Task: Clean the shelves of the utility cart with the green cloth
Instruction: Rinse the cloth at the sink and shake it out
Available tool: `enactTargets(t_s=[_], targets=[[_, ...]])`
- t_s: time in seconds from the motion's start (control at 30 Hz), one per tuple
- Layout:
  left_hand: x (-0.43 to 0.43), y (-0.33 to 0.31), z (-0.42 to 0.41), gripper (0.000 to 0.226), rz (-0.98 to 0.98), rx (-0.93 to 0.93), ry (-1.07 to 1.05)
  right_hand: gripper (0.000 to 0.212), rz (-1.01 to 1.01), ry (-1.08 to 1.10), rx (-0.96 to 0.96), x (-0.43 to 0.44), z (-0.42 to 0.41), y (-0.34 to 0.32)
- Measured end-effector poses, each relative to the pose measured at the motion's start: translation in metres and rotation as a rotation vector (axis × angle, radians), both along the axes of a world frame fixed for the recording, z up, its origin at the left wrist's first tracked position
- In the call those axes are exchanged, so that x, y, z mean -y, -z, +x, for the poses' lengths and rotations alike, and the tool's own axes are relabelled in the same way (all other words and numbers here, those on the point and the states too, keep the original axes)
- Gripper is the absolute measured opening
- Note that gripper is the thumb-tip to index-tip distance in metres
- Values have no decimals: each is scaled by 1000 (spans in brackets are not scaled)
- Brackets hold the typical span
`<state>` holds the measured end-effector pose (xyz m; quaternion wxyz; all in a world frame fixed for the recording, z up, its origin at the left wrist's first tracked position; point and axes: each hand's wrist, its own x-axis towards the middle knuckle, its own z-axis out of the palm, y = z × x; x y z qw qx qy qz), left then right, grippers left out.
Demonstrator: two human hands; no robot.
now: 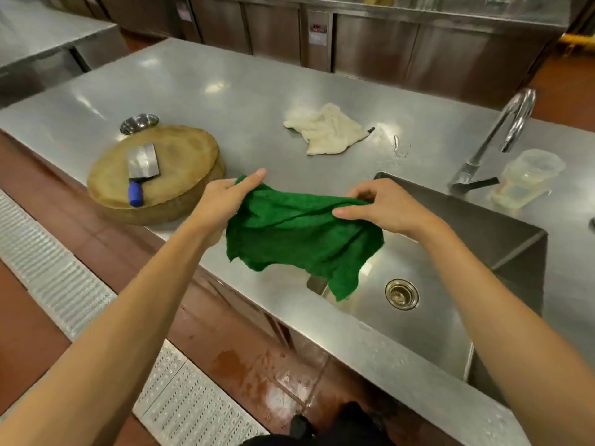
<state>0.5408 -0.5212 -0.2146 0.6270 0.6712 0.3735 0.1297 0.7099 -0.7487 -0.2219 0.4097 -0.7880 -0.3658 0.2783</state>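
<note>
Left hand point(225, 197) and right hand point(383, 207) each grip the green cloth point(299, 239) over the sink point(502, 249) edge.

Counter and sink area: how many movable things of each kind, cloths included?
Cloths: 2 (green cloth, white cloth)
Chopping board: 1
Cleaver: 1
Metal bowl: 1
Plastic container: 1
Total: 6
</note>
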Motion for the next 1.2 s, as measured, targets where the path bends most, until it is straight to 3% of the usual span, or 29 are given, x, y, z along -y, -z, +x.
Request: enactTargets(t_s=[0.1,0.2,0.3,0.37,0.53,0.6,0.7,0.8,0.97,1.07,1.2], targets=[[-23,-2,-5,40,-70,48,-28,17,80,52,38,-14,-6,-2],[-41,-7,-9,29,-74,98,-77,34,111,81,65,-23,-2,-3],[-63,-13,-13,23,-54,163,-124,53,-5,22,105,-34,5,-9],[-81,-11,-12,27,-39,176,-41,63,-100,-16,58,-41,4,-18],[-100,-8,4,52,-30,123,137,66,-358,-78,-109,-55,5,-26],[-101,-11,16,46,-13,115,243,51,-400,-114,-146,-60,5,-17],[-104,-20,37,38,22,55,425,37,-279,-72,-137,-70,7,1],[-118,-31,59,51,-30,-26,544,58,-183,-31,-128,-75,12,8],[-151,-52,87,45,47,-183,710,46,-65,95,-199,-73,24,15],[-169,-62,101,46,68,-242,777,64,26,229,-212,-75,30,15],[-191,-70,118,54,201,-380,930,47,48,307,-207,-84,30,6]])
